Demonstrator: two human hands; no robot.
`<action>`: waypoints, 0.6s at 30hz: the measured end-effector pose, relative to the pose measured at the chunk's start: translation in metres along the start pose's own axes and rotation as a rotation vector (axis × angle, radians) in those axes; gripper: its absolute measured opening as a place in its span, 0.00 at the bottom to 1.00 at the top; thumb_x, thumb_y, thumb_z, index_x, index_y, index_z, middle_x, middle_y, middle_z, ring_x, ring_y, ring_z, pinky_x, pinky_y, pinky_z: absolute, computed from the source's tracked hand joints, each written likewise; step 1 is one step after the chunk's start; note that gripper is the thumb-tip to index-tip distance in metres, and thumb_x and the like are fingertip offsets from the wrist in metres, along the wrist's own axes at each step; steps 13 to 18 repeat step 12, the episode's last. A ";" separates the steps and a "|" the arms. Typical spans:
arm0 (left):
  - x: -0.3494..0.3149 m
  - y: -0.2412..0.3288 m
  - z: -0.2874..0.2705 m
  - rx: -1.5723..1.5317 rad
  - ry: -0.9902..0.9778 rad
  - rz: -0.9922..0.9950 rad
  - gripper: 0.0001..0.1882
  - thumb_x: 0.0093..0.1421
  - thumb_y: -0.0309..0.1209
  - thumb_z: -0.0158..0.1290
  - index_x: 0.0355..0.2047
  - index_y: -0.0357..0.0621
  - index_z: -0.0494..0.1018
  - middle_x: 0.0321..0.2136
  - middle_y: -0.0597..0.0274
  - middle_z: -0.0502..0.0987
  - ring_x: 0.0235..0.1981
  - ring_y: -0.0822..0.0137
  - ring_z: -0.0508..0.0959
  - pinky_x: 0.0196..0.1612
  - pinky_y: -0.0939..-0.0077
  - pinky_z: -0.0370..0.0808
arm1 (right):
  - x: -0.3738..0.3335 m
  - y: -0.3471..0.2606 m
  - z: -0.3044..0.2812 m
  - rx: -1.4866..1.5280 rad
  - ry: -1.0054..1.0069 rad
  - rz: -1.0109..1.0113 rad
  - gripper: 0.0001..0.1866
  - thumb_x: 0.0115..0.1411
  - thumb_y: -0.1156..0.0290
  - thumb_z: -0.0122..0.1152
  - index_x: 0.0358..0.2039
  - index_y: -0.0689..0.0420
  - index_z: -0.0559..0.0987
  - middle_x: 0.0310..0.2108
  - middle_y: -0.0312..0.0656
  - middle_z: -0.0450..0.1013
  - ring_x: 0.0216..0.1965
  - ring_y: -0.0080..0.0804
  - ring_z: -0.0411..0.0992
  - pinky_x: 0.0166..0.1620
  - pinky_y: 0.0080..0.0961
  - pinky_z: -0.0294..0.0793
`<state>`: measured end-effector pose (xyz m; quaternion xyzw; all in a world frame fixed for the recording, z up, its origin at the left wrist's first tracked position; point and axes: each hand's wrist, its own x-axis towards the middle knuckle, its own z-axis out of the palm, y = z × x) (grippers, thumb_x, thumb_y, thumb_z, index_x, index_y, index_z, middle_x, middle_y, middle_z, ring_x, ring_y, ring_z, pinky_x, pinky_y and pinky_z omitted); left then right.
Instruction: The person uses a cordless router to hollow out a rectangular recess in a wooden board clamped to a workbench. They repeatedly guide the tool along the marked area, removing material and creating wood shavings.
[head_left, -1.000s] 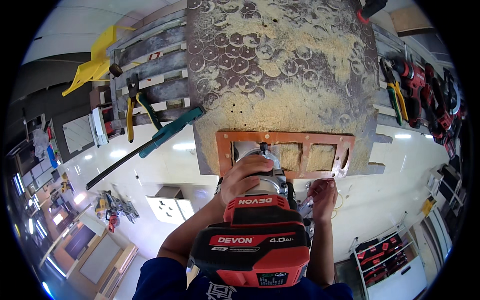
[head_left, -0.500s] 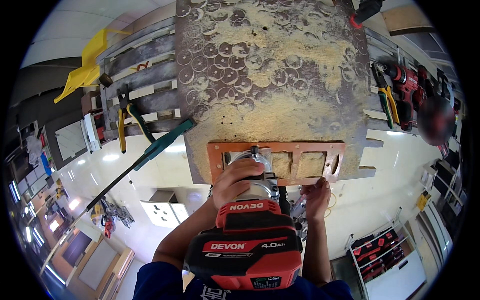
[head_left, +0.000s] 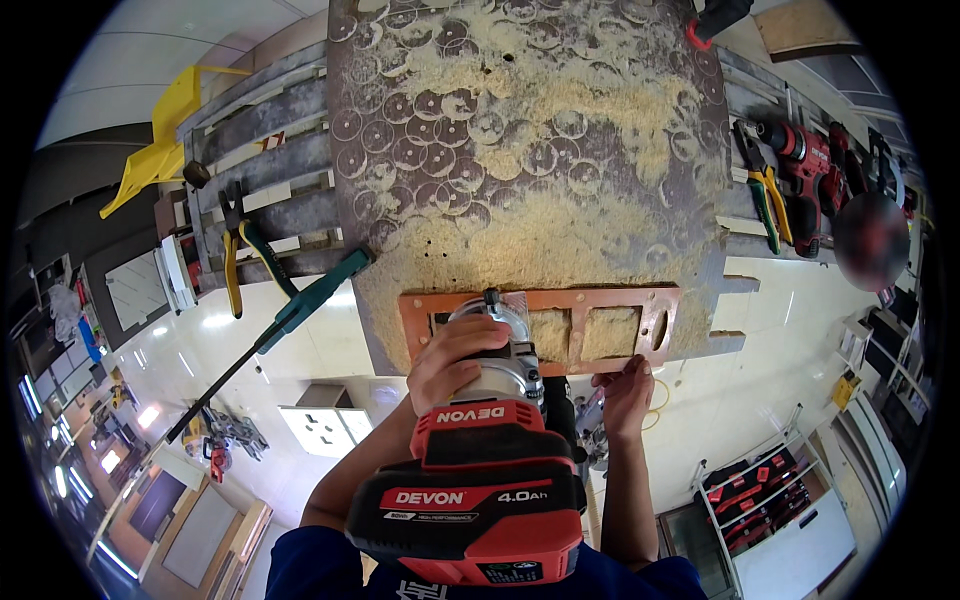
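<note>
My left hand (head_left: 455,360) is wrapped round the body of a red and black cordless trim router (head_left: 465,510). The router's round metal base rests over the left opening of an orange-brown template frame (head_left: 575,335). At the frame's near right edge, my right hand (head_left: 627,392) is closed, with thumb and fingers pinching that edge. The frame has several cut-out openings and lies along the near side of a dark workboard (head_left: 400,190), which is marked with ring cuts and strewn with sawdust (head_left: 510,245). The cutter is hidden under the router.
A green-handled bar clamp (head_left: 320,300) juts out at the board's left edge, near yellow-green pliers (head_left: 240,245). On the right slats lie more pliers (head_left: 768,200) and a red drill (head_left: 803,165). Another clamp (head_left: 710,25) grips the far right corner.
The whole view has shifted slightly, so board and frame sit a little further left. The router leans slightly more left with my left hand. Both hands keep their hold.
</note>
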<state>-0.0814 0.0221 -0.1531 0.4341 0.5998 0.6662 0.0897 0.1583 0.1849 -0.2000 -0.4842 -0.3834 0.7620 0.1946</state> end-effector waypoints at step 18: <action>0.006 -0.008 -0.005 -0.016 -0.030 0.049 0.19 0.59 0.32 0.58 0.45 0.39 0.62 0.47 0.34 0.76 0.47 0.39 0.79 0.48 0.42 0.78 | 0.003 0.003 -0.001 0.037 -0.003 0.059 0.21 0.73 0.49 0.44 0.39 0.57 0.71 0.34 0.41 0.73 0.33 0.32 0.72 0.35 0.31 0.72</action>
